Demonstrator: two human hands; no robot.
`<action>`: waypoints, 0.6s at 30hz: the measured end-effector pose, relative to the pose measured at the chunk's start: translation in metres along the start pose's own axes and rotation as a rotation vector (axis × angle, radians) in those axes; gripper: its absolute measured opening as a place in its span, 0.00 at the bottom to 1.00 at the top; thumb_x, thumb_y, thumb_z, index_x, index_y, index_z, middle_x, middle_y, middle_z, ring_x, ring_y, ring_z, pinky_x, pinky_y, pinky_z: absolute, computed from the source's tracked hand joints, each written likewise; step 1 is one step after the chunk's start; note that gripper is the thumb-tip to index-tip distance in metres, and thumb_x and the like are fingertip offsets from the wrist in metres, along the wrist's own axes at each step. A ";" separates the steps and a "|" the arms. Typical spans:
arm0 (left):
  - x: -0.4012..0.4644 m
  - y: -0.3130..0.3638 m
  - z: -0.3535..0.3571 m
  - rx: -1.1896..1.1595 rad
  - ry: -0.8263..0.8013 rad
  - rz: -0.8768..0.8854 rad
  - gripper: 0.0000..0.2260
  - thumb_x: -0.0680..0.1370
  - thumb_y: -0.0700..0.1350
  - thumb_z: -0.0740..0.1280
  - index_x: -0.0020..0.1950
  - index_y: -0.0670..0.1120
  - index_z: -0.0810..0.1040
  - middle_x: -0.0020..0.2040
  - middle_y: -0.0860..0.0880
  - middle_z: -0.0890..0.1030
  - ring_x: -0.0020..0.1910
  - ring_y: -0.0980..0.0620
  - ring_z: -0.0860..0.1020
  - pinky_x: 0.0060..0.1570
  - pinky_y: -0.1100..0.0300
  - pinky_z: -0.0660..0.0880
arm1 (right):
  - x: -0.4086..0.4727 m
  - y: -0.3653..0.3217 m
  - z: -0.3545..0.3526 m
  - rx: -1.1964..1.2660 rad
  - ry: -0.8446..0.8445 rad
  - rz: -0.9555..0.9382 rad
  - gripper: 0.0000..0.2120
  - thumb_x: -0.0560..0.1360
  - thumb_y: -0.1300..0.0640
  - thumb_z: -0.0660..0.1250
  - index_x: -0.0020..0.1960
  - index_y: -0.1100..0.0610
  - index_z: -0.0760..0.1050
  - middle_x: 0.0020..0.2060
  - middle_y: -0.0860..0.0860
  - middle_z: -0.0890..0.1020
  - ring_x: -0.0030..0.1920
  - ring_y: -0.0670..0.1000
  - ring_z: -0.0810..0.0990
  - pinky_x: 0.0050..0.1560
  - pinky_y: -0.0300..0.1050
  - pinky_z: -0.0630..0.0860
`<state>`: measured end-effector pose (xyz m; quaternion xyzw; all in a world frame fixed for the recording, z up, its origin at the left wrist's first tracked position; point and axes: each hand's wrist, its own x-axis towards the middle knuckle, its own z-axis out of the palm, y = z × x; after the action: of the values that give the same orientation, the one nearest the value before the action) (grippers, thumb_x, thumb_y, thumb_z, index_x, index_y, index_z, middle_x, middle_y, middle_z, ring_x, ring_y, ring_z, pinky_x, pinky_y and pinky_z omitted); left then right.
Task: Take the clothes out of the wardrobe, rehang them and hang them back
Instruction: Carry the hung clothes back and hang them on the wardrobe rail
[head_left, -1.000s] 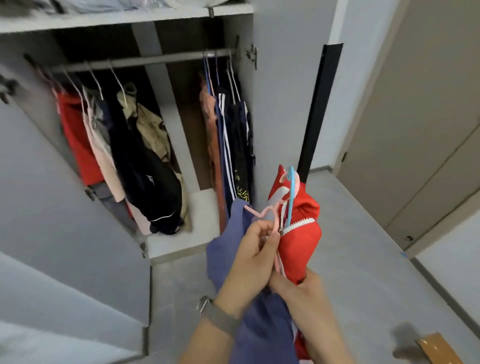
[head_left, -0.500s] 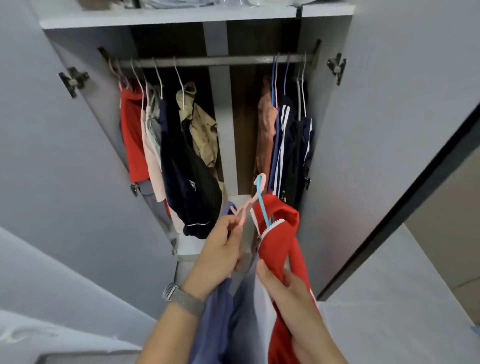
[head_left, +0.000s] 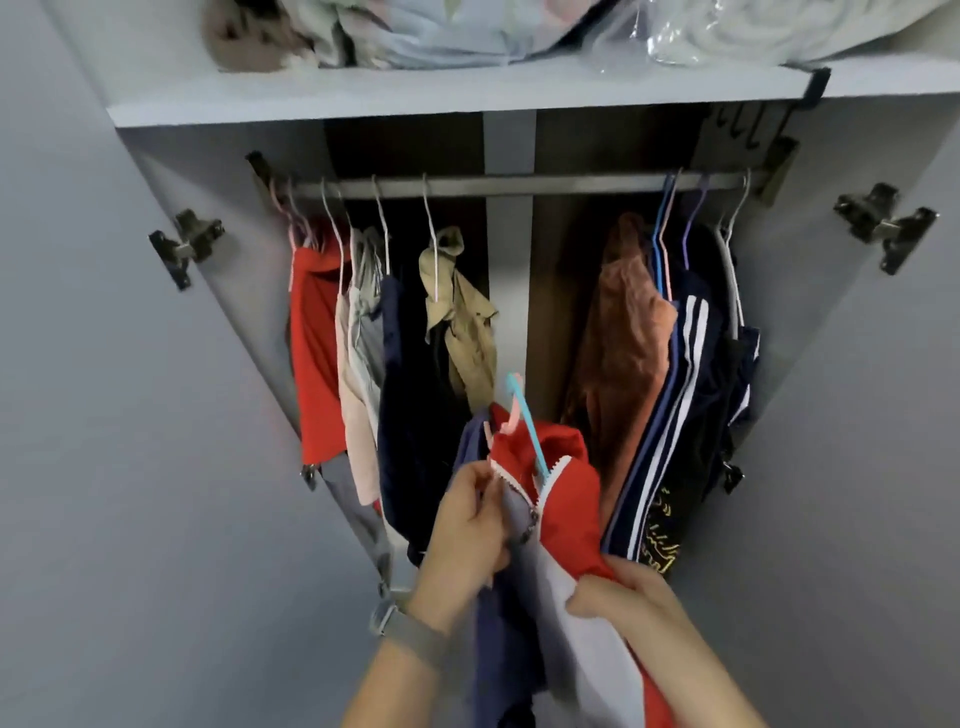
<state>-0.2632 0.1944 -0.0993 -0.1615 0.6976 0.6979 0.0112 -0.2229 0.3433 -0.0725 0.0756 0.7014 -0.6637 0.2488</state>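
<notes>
I hold both forearms raised ahead of me. My left hand, a grey woven-band watch on its wrist, has fingers curled in a pinch grip. My right hand, below and right of that watch-bearing hand, is clenched on fabric.

Head view, close, facing wardrobe

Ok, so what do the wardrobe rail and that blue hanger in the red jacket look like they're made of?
The rail looks like metal: a grey, straight bar with a dull sheen. The blue hanger seems to be plastic or plastic-coated wire: a bright uniform colour, smooth and thin. Which of the two cannot be told.
</notes>
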 end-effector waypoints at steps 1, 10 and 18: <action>0.011 0.006 -0.001 -0.018 -0.037 0.001 0.05 0.83 0.41 0.53 0.50 0.44 0.68 0.20 0.56 0.65 0.19 0.57 0.61 0.19 0.66 0.59 | 0.009 -0.012 -0.001 0.026 0.011 -0.035 0.16 0.47 0.52 0.69 0.30 0.57 0.69 0.30 0.54 0.65 0.33 0.50 0.66 0.38 0.45 0.59; 0.100 0.060 -0.002 0.127 -0.085 0.036 0.08 0.83 0.44 0.55 0.56 0.45 0.72 0.27 0.49 0.70 0.20 0.56 0.66 0.19 0.64 0.63 | 0.086 -0.058 -0.015 0.115 0.146 -0.145 0.14 0.52 0.60 0.68 0.32 0.63 0.68 0.32 0.55 0.66 0.37 0.53 0.66 0.43 0.47 0.60; 0.168 0.091 0.012 0.128 -0.027 0.049 0.07 0.81 0.39 0.54 0.49 0.42 0.71 0.25 0.51 0.71 0.21 0.56 0.66 0.19 0.63 0.63 | 0.134 -0.101 -0.035 0.160 0.088 -0.162 0.07 0.57 0.62 0.69 0.33 0.64 0.75 0.28 0.54 0.72 0.34 0.53 0.72 0.39 0.45 0.65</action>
<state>-0.4473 0.1687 -0.0515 -0.1337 0.7443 0.6541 0.0137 -0.3914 0.3359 -0.0424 0.0673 0.6601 -0.7316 0.1564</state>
